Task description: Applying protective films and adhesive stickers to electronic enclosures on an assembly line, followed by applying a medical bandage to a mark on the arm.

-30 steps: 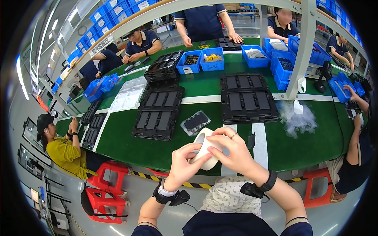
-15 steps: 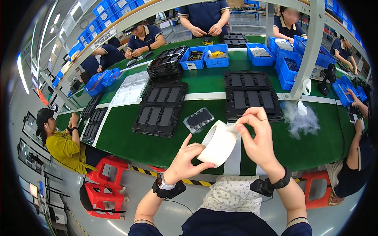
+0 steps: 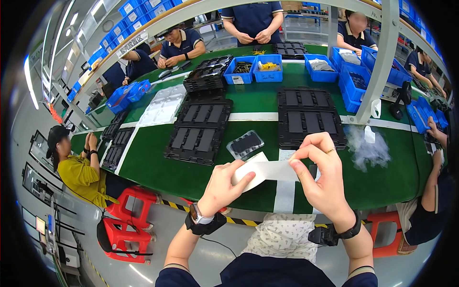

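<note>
My left hand [image 3: 224, 186] grips a wide roll of whitish tape [image 3: 249, 173], thumb over its face and fingers behind. A strip of the tape [image 3: 279, 170] stretches from the roll across to my right hand [image 3: 318, 174], which pinches its free end between thumb and forefinger. Both hands hover over the near edge of the green table [image 3: 191, 184]. Just beyond the roll lies a small clear plastic tray [image 3: 245, 145] with a dark rectangular piece in it.
Black trays of flat dark panels [image 3: 198, 129] lie left of centre, others [image 3: 310, 117] right of centre. Blue bins [image 3: 240, 70] stand farther back. Crumpled clear film [image 3: 367, 148] lies to the right beside a metal post [image 3: 380, 67]. Co-workers sit and stand around the table.
My hands have moved apart, pulling a strip of tape out from the roll. The roll has tilted in my left hand, and its open core no longer shows.
</note>
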Motion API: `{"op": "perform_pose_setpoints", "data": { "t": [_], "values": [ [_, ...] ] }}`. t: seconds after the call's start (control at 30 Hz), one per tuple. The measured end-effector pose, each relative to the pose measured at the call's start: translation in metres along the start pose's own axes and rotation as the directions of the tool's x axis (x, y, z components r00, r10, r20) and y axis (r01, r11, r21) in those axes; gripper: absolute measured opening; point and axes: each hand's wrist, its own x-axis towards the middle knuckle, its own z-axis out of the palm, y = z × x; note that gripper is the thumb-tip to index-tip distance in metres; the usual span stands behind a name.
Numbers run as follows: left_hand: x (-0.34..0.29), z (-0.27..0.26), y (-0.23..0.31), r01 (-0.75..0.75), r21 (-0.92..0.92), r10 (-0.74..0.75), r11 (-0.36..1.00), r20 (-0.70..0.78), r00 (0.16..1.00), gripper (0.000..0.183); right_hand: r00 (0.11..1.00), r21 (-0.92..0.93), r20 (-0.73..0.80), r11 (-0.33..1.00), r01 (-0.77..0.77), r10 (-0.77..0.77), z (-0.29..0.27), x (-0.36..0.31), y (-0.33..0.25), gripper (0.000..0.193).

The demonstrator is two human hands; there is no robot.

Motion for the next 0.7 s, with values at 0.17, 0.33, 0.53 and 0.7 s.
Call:
{"op": "perform_pose_setpoints", "data": {
  "t": [0.17,0.33,0.53,0.7],
  "values": [
    [0.002,-0.003,0.007,-0.257,0.343,0.266,0.904,0.019,0.964,0.021,0.983,0.181,0.044,0.966,-0.185,0.180,-0.003,-0.003,0.008,0.004],
    [-0.002,-0.001,0.003,-0.209,0.335,0.257,0.919,-0.106,0.960,0.018,0.888,0.430,0.170,0.779,-0.457,0.427,0.001,-0.006,0.014,0.010],
    [-0.003,0.004,-0.005,-0.149,0.329,0.224,0.932,-0.203,0.953,0.019,0.897,0.499,0.190,0.748,-0.439,0.399,0.016,-0.012,0.011,0.019],
    [-0.002,0.005,-0.005,-0.137,0.331,0.222,0.934,-0.233,0.947,0.021,0.944,0.207,0.023,0.922,-0.326,0.329,0.022,-0.012,0.018,0.031]
  ]
}}
